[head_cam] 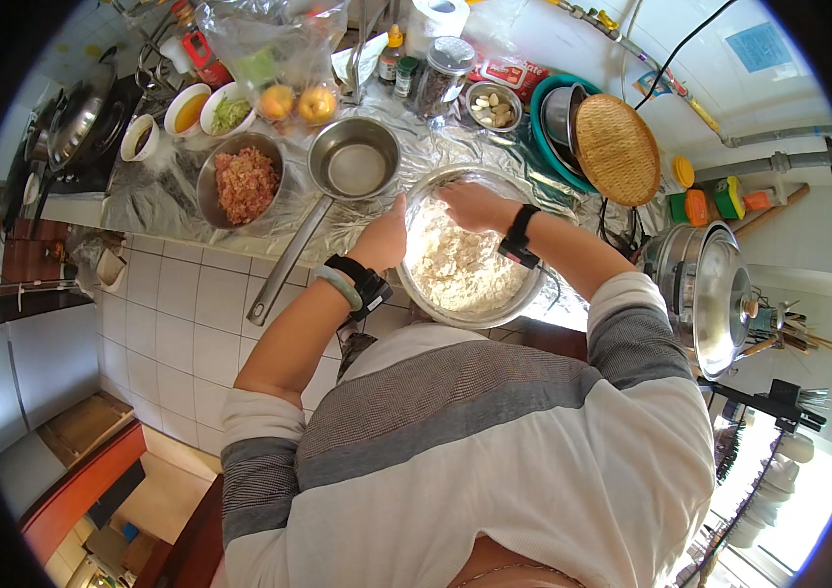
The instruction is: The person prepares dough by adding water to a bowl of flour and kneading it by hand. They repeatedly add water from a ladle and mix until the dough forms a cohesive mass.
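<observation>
A wide metal bowl [416, 290] holds crumbly, pale flour dough [467, 264], with loose lumps and dry powder. My left hand [380, 239] grips the bowl's left rim, the thumb lying along the edge and the other fingers mostly hidden. Inside the bowl, near its far wall, is my right hand [473, 206]. Its fingers are bent down at the edge of the flour, and the fingertips are hidden. Just left of the bowl sits a metal saucepan [355, 158], its long handle jutting over the counter's front edge.
On the foil-covered counter [166, 213] stand a bowl of minced meat [245, 184], a bowl of chopped greens [228, 112], a bowl of garlic cloves [493, 106] and a lidded jar [447, 73]. A woven bamboo tray [618, 149] leans on a teal basin [542, 140]. A steamer pot [702, 287] stands right.
</observation>
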`<state>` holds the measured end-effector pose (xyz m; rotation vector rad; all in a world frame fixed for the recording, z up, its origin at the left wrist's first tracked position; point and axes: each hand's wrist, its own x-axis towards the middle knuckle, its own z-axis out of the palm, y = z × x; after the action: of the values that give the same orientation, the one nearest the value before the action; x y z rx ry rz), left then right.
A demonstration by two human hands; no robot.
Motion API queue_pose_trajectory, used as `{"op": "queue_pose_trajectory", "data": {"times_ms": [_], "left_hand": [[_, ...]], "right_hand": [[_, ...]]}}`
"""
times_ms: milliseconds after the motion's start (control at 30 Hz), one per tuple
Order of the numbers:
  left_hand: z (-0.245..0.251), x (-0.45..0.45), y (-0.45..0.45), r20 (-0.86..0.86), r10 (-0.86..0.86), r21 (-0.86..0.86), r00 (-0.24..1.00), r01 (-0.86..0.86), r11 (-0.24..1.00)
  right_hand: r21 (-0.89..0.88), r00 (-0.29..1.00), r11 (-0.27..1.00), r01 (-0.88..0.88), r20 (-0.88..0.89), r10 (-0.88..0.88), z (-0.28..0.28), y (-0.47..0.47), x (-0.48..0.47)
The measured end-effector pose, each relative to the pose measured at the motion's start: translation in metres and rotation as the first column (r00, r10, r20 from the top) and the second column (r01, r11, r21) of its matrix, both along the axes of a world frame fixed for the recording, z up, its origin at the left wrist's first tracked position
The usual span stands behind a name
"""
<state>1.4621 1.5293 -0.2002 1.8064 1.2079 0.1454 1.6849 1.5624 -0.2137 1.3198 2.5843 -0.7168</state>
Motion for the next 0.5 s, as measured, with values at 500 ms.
{"op": "queue_pose_trajectory", "data": {"times_ms": [500], "left_hand": [[0.008,-0.003,-0.004,0.084,0.083,-0.300,0.993,-0.055,0.952]], "right_hand": [[0.045,0.894,0.896,0.441,0.066,-0.443,-0.138,-0.027,0.067]]}}
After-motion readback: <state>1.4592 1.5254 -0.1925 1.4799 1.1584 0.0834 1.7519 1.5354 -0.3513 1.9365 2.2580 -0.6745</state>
